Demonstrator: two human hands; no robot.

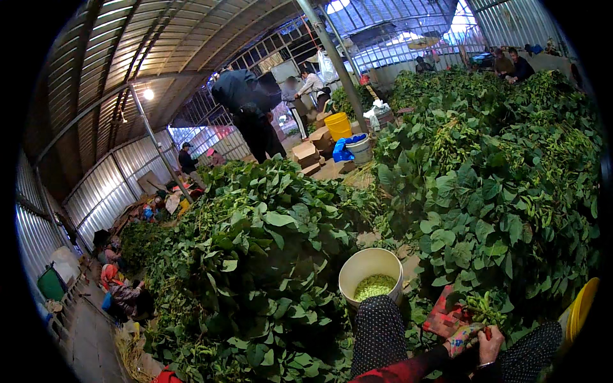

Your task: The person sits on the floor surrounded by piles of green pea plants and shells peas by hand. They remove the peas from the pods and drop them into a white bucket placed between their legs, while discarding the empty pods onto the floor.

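Observation:
My left hand [462, 336], in a flower-patterned glove, is closed at the near end of a bunch of green bean pods [484, 306]. Bare and curled, my right hand [489, 345] meets the left one's fingertips. Something small and orange-red shows at its fingers, too small to name. Under the pods lies a red patterned thing [438, 318], partly hidden by leaves. Beyond my dotted trouser knee [380, 330] stands a white plastic bucket [346, 277], its bottom covered with light green beans [376, 286].
Heaps of leafy bean plants [268, 249] rise ahead and to the right [479, 206]. A yellow bucket [582, 311] stands beside my right knee. Farther off are cardboard boxes [306, 154], another yellow bucket [338, 125], a metal post [335, 62] and several people.

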